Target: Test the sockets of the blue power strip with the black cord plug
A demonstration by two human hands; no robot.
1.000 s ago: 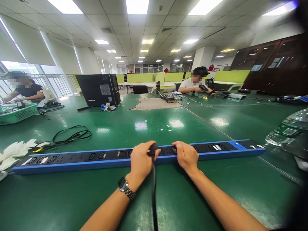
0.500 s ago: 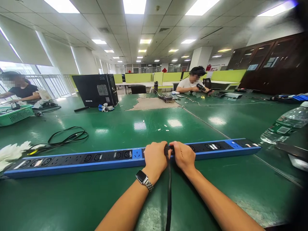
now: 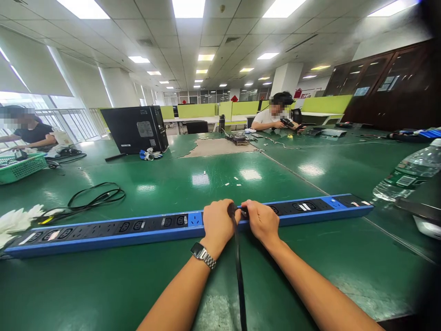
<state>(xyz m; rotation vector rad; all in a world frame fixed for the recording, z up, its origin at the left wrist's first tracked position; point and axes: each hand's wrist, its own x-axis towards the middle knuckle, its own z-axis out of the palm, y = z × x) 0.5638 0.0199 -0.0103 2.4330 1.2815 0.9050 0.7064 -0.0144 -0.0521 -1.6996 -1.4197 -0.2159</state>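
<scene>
A long blue-and-black power strip [image 3: 144,234] lies across the table in front of me, its sockets facing up. My left hand [image 3: 220,223] is closed over the middle of it, around a black plug [image 3: 232,209] that my fingers mostly hide. From this plug a thick black power cord [image 3: 239,271] runs down toward me and out of the frame. Just right of it, my right hand [image 3: 263,223] is wrapped over the strip, thumb and fingers curled toward the plug. Whether the plug sits in a socket is hidden by my hands.
A coiled black cable [image 3: 98,197] lies left, near white flowers [image 3: 20,220] and a green basket [image 3: 24,168]. A computer tower [image 3: 136,128] stands at the back. A water bottle [image 3: 409,172] leans at right. Two other people sit at the table's far sides.
My left hand has shifted slightly left with the plug and the top of the cord, widening the gap to my right hand. The right hand stays nearly in place on the strip.
</scene>
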